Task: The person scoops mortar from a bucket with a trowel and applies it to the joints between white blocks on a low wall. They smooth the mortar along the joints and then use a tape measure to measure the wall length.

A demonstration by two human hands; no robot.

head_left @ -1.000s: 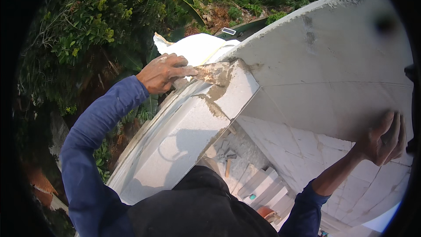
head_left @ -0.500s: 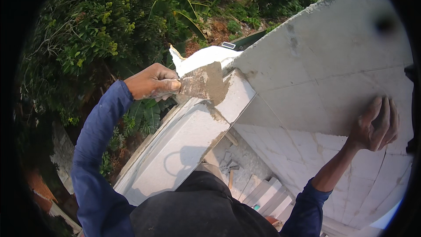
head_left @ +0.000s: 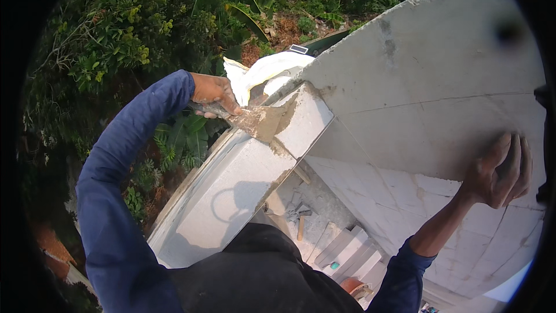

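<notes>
My left hand (head_left: 215, 96) is closed on a flat putty knife (head_left: 249, 122) whose broad blade is smeared with grey mortar. The blade lies against the top of a pale block wall (head_left: 231, 174), over the joint by its end block (head_left: 306, 119). Wet mortar (head_left: 284, 115) shows along that joint. My right hand (head_left: 499, 171) rests against a tall grey rendered wall (head_left: 399, 87), its fingers bent and holding nothing that I can see. A crumpled white sack (head_left: 263, 72) lies just past the left hand.
Far below, between the walls, are a wooden-handled tool (head_left: 300, 227), stacked pale blocks (head_left: 346, 249) and a partly hidden orange container (head_left: 352, 285). Dense bushes (head_left: 116, 40) fill the drop on the left. A small dark rectangular panel (head_left: 298, 49) sits beyond the sack.
My left hand and the putty knife have turned, and the blade has moved down and left across the joint, uncovering more of the sack. The right hand stays against the wall.
</notes>
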